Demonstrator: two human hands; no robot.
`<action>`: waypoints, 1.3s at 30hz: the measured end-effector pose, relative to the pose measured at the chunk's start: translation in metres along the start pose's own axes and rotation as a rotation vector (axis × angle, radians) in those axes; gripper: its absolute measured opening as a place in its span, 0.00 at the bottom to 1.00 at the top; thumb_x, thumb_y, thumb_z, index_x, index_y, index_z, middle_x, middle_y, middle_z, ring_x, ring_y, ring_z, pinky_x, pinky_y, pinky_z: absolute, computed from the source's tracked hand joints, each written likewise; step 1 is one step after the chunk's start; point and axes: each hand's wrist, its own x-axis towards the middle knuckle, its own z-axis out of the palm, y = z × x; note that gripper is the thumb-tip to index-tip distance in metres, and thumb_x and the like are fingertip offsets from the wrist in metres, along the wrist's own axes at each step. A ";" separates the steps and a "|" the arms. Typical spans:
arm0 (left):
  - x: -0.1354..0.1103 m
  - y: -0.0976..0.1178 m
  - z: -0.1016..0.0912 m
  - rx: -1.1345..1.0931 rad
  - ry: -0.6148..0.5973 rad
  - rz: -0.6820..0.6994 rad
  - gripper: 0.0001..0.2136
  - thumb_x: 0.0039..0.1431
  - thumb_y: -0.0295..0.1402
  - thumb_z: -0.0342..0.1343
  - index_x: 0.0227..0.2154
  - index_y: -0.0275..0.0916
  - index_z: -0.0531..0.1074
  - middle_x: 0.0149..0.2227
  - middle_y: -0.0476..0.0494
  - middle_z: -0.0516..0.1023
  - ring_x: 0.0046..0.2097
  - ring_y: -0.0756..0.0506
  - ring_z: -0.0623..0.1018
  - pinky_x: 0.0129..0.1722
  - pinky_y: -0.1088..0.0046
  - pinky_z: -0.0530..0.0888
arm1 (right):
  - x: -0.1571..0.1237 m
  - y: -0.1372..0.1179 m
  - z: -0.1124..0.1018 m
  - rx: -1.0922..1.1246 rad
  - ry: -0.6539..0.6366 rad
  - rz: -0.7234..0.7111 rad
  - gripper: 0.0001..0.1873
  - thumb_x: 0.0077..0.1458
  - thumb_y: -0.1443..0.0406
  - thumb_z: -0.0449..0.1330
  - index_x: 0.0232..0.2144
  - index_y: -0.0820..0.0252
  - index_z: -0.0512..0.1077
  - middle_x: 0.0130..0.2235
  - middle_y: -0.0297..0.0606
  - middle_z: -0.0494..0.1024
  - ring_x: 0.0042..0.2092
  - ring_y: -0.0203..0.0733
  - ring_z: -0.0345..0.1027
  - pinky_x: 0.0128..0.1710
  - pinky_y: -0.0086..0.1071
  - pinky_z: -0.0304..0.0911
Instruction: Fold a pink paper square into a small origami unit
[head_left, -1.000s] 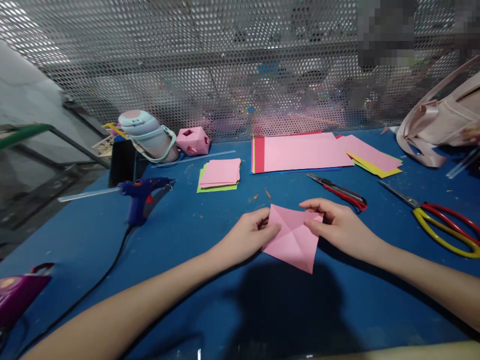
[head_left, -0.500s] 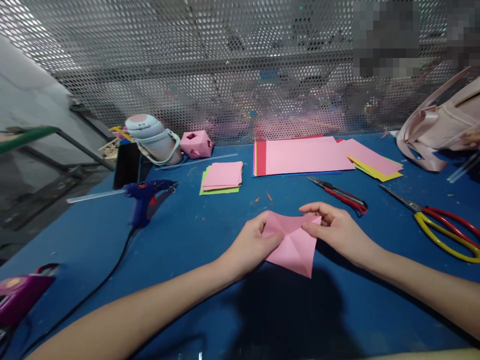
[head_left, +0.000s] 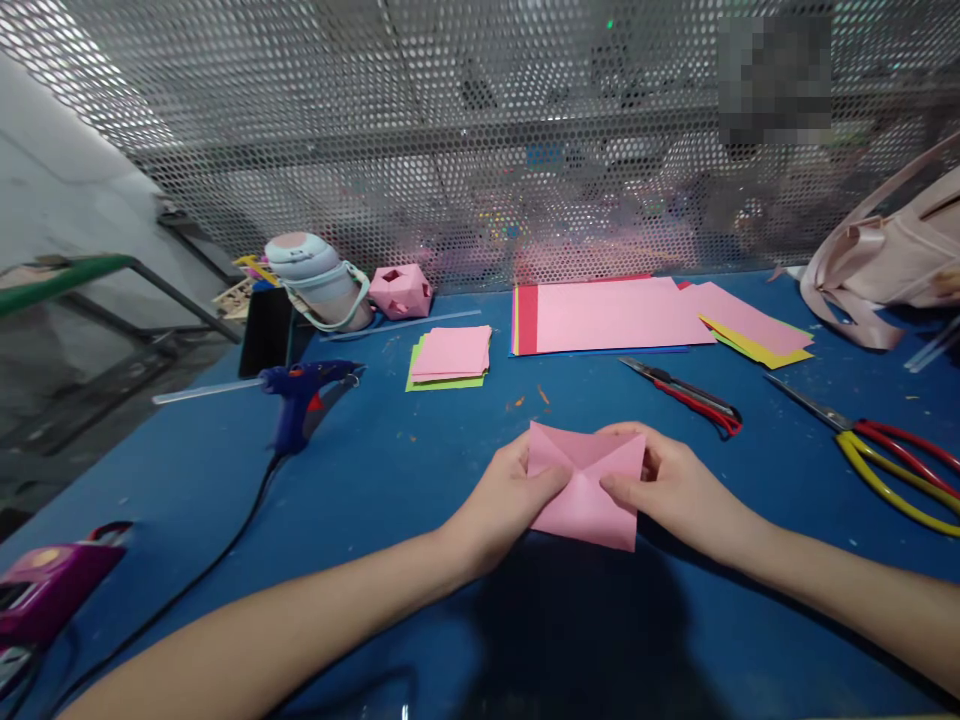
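Over the table [head_left: 420, 470], a paper [head_left: 589, 520] is between the person's left hand [head_left: 504, 502] and right hand [head_left: 671, 485]. To their left I see a glue gun [head_left: 292, 400], a bottle [head_left: 324, 285] and ball [head_left: 411, 298] behind it. Behind the paper lie a stack [head_left: 451, 352] and, rightward, sheets [head_left: 615, 315]; right, a cutter [head_left: 684, 392], then scissors [head_left: 836, 419].

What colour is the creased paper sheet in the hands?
Pink; the creased paper sheet shows in the head view.

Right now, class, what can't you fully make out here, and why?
In the head view:
Left hand: fingertips besides the thumb's, hidden by the pink paper.
Pale bag: cut off by the right edge.
Purple device: cut off by the left edge.
Whatever lies beyond the perforated screen: obscured by its mesh.
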 end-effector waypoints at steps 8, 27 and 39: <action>-0.003 0.001 0.005 -0.172 -0.060 0.021 0.17 0.47 0.30 0.60 0.43 0.35 0.71 0.39 0.41 0.79 0.36 0.44 0.78 0.39 0.69 0.74 | 0.001 0.002 0.002 0.052 -0.010 -0.100 0.11 0.49 0.67 0.58 0.38 0.59 0.69 0.36 0.35 0.77 0.39 0.41 0.71 0.34 0.32 0.66; -0.006 -0.003 0.005 -0.124 -0.029 -0.010 0.10 0.49 0.30 0.58 0.35 0.36 0.67 0.28 0.52 0.73 0.29 0.51 0.71 0.30 0.78 0.68 | -0.009 -0.007 0.003 -0.201 0.043 -0.152 0.14 0.57 0.58 0.53 0.42 0.58 0.69 0.37 0.36 0.75 0.36 0.40 0.68 0.31 0.30 0.62; -0.008 -0.002 0.002 0.252 -0.078 0.210 0.08 0.55 0.32 0.51 0.37 0.37 0.69 0.39 0.46 0.73 0.41 0.47 0.71 0.44 0.74 0.66 | -0.008 -0.005 0.000 -0.320 -0.025 -0.243 0.19 0.61 0.58 0.48 0.50 0.59 0.67 0.47 0.42 0.76 0.46 0.44 0.69 0.45 0.37 0.64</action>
